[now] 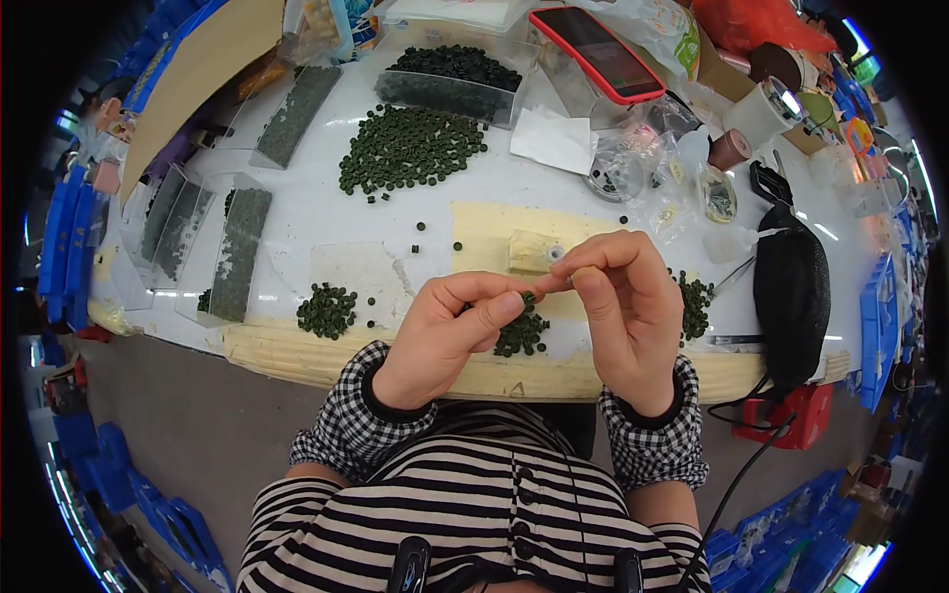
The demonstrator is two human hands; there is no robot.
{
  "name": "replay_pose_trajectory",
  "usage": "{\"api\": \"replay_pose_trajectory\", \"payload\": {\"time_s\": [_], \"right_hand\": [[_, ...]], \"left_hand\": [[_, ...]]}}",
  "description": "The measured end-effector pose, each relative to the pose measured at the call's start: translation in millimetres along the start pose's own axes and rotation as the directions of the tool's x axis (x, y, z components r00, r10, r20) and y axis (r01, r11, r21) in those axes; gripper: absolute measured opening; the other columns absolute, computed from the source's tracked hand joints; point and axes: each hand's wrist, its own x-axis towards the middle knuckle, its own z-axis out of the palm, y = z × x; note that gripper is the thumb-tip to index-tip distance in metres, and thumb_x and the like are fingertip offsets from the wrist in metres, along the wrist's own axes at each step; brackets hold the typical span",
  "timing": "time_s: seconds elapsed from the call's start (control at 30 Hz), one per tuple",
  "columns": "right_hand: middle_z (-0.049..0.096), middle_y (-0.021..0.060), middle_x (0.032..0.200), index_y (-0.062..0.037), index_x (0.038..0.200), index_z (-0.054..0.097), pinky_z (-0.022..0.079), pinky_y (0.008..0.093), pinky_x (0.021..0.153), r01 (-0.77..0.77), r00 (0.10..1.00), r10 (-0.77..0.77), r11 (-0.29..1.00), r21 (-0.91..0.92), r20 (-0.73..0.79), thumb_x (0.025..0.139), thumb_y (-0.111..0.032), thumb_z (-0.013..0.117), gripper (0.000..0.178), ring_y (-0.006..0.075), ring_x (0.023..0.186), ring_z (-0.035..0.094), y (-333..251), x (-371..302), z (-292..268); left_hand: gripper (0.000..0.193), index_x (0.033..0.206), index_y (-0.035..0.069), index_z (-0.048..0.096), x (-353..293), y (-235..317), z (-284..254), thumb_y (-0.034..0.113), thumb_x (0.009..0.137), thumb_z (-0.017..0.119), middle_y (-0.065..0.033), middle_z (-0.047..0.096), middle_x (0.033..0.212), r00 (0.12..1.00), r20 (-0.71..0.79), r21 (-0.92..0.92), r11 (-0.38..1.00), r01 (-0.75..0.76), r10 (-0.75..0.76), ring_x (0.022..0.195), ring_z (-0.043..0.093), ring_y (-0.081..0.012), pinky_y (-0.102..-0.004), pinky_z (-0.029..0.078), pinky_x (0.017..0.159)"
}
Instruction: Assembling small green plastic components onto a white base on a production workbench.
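Over the near edge of the table, my left hand [440, 331] is closed in a pinch, with a small dark green round piece [529, 297] at its fingertips. My right hand [633, 311] meets it from the other side, thumb and forefinger curled together; what they hold is too small to make out. Below my fingers lies a small heap of the same green pieces [519, 338], partly hidden by my left hand. Just beyond the fingertips sits a beige block [531, 249] with a small whitish round part [556, 254] beside it.
More green pieces form a wide pile [410, 148], a left heap [326, 310] and a right heap [696, 306]. Behind stands a clear bin [504, 104] of dark pieces. A red-cased phone [598, 54], white paper [552, 138] and a black pouch [791, 287] lie around.
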Motion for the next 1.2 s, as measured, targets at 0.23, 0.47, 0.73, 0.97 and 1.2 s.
{"api": "replay_pose_trajectory", "payload": {"time_s": [0.23, 0.47, 0.73, 0.97, 1.2], "right_hand": [[0.060, 0.0107, 0.091, 0.0048, 0.098, 0.052, 0.053, 0.0271, 0.076, -0.036, 0.998, 0.037, 0.999, -0.017, 0.055, 0.096, -0.007, 0.051, 0.012, 0.0164, 0.083, 0.065, -1.8, -0.3, -2.6], [0.064, 0.0091, 0.086, 0.0035, 0.097, 0.053, 0.053, 0.0249, 0.074, -0.016, 0.993, 0.019, 1.000, 0.025, -0.120, 0.096, -0.008, 0.053, 0.012, 0.0149, 0.079, 0.066, 1.5, 3.9, -10.9], [0.061, 0.0092, 0.082, -0.0011, 0.086, 0.059, 0.048, 0.0304, 0.064, 0.164, 0.963, -0.259, 0.786, -0.597, -0.076, 0.083, -0.002, 0.065, 0.007, 0.0231, 0.073, 0.061, 22.5, 13.2, -13.0], [0.057, 0.0067, 0.084, -0.0040, 0.085, 0.059, 0.045, 0.0347, 0.066, 0.176, 0.980, -0.188, 0.660, -0.731, 0.067, 0.078, -0.005, 0.068, 0.011, 0.0258, 0.077, 0.055, 30.6, 12.9, -10.6], [0.059, 0.0068, 0.088, -0.0043, 0.092, 0.063, 0.045, 0.0341, 0.068, 0.185, 0.977, -0.200, 0.652, -0.736, 0.069, 0.077, -0.005, 0.069, 0.016, 0.0262, 0.082, 0.055, 28.9, 12.3, -12.3]], "left_hand": [[0.021, 0.110, 0.002, 0.066, -0.6, 1.5, 4.2, 0.014, 0.094, 0.058, 0.0027, 0.063, 0.084, 0.999, -0.036, 0.018, 1.000, -0.006, 0.007, 0.055, 0.031, -0.0011, -0.0177, 0.025, 0.048], [0.020, 0.105, 0.000, 0.065, -0.5, 3.3, 3.5, 0.016, 0.094, 0.059, 0.0051, 0.051, 0.068, 0.999, -0.036, 0.019, 1.000, 0.007, -0.007, 0.052, 0.029, -0.0028, -0.0197, 0.025, 0.048], [0.019, 0.104, 0.000, 0.065, 1.5, 3.9, 6.6, 0.015, 0.094, 0.059, 0.0059, 0.049, 0.065, 0.996, -0.090, 0.078, 0.997, -0.010, 0.018, 0.051, 0.028, -0.0031, -0.0199, 0.025, 0.047], [0.019, 0.104, 0.000, 0.065, 2.3, 4.3, 6.6, 0.015, 0.094, 0.059, 0.0065, 0.047, 0.064, 0.995, -0.101, 0.066, 0.998, -0.009, 0.015, 0.052, 0.028, -0.0032, -0.0199, 0.025, 0.048], [0.019, 0.105, 0.000, 0.065, 3.0, 3.5, 4.6, 0.015, 0.094, 0.059, 0.0065, 0.049, 0.065, 0.995, -0.096, 0.052, 0.998, -0.025, 0.030, 0.051, 0.029, -0.0029, -0.0196, 0.025, 0.048]]}}
